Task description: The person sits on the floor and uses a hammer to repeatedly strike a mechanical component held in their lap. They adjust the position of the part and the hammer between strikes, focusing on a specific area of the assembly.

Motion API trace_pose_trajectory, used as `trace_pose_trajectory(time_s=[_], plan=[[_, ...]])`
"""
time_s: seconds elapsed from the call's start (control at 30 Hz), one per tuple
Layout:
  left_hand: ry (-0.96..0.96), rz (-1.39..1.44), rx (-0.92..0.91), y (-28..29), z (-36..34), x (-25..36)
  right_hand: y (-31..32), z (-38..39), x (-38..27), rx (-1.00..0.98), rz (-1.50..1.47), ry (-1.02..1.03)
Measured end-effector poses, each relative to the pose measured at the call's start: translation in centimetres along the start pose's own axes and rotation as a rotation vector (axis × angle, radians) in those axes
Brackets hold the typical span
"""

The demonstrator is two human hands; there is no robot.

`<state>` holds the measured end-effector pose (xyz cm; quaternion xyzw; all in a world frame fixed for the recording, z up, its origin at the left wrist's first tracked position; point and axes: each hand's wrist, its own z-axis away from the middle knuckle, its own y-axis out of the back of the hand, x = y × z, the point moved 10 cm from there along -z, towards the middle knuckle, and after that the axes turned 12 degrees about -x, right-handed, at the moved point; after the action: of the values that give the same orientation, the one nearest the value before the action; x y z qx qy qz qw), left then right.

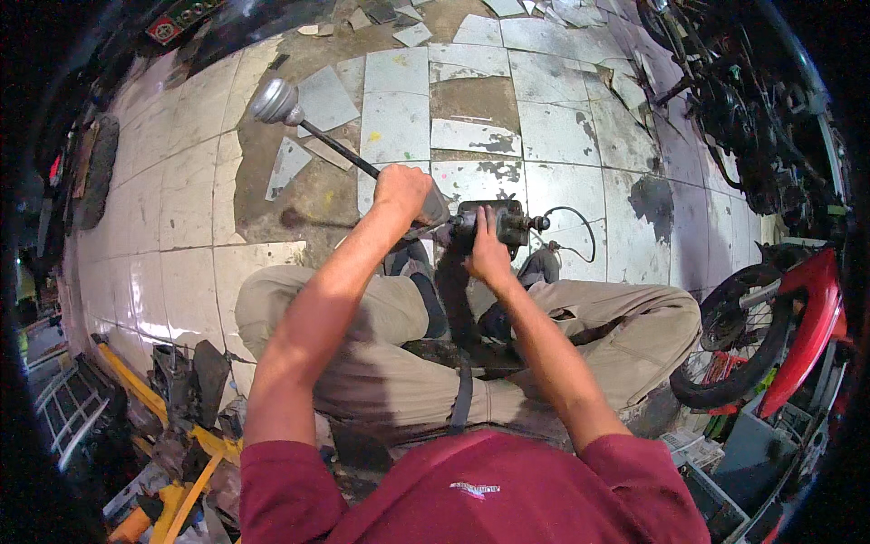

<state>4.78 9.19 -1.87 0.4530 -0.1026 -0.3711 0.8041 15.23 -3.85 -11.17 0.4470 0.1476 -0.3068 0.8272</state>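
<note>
My left hand (403, 189) is closed around a black rod (337, 148). The rod slants up to the far left and ends in a silver, bell-shaped metal piece (276, 102). A dark, flat-faced block (435, 208) shows just past the fist; whether it belongs to the rod, I cannot tell. Between my feet sits a dark grey metal part (514, 223) with a knob on its right side and a thin black cable (593, 240) looping from it. My right hand (489, 249) rests on this part, its fingers stretched out across the top.
Broken tiles (326, 102) lie over bare ground ahead. At right are a red fender (807, 317), a spoked wheel (725, 337) and a dark motorcycle (743, 100). Yellow metal parts (195, 444) are heaped at lower left. A tyre (98, 172) stands far left.
</note>
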Motion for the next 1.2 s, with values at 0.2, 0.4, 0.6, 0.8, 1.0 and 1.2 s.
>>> trace_pose_trajectory(time_s=[0.2, 0.4, 0.6, 0.8, 1.0, 1.2], plan=[[-0.015, 0.012, -0.008, 0.1, 0.6, -0.1, -1.1, -0.2, -0.6, 0.051, -0.032, -0.016], [-0.017, 0.013, 0.026, 0.3, -0.3, 0.5, -1.1, -3.4, 2.4, 0.071, 0.08, 0.012], [-0.033, 0.004, -0.044, -0.2, -0.2, 0.3, -0.9, 1.4, -0.4, 0.036, -0.065, 0.026], [-0.012, 0.01, 0.041, 0.8, -0.3, 0.4, -2.3, -7.0, 3.8, -0.061, 0.04, 0.019], [0.006, 0.014, 0.037, 0.3, 0.3, 0.0, -1.6, 2.0, -1.9, -0.099, 0.043, -0.046], [-0.007, 0.007, 0.002, 0.4, 0.6, 0.1, -1.5, -1.6, -0.9, -0.015, 0.028, -0.025]])
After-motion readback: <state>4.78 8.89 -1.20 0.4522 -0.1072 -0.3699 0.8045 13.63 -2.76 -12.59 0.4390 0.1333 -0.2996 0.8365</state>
